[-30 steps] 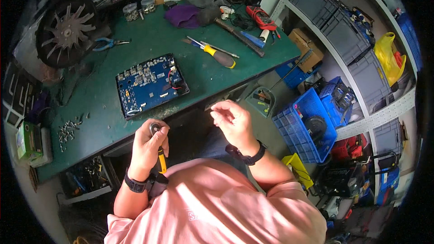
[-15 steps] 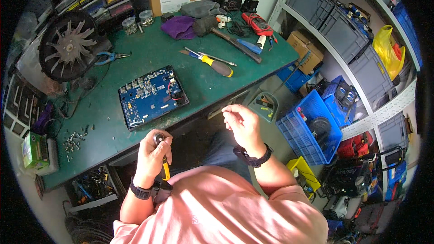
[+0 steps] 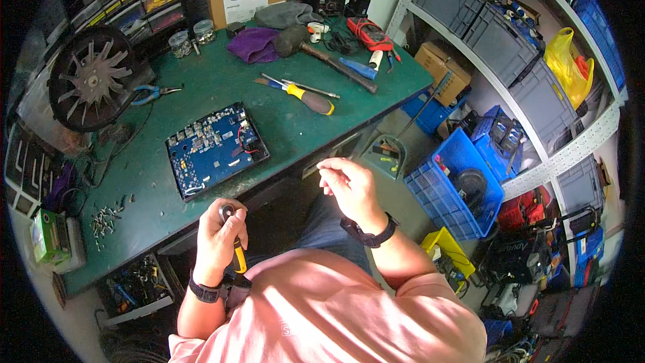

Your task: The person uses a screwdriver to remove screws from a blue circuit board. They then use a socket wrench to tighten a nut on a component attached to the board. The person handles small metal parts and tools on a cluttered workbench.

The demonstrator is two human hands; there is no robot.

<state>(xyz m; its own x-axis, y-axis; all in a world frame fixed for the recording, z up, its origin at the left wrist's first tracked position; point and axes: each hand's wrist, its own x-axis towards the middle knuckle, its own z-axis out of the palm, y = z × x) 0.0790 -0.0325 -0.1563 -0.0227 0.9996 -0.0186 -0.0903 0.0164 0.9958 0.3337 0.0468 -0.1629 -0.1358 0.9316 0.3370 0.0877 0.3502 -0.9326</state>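
Note:
My left hand (image 3: 220, 232) is closed around a ratchet wrench (image 3: 240, 257) with a round metal head and a yellow and black handle, held in front of the bench edge. Thumb and fingertips pinched together, my right hand (image 3: 348, 187) hovers over the gap between bench and lap. Anything in that pinch is too small to name. Beyond both hands, a blue circuit board (image 3: 218, 151) in a shallow black casing lies on the green workbench (image 3: 295, 136). A red and black wire runs along its right side.
Loose screws (image 3: 106, 220) lie at the bench's left. Farther back are a yellow-handled screwdriver (image 3: 316, 101), blue pliers (image 3: 151, 95), a hammer (image 3: 339, 67), a purple cloth (image 3: 252, 45) and a finned fan wheel (image 3: 94, 77). A blue crate (image 3: 437, 195) stands right, below shelving.
The view has turned slightly, so the bench and its things sit farther left. Both hands shift slightly left in the picture, with their grips unchanged.

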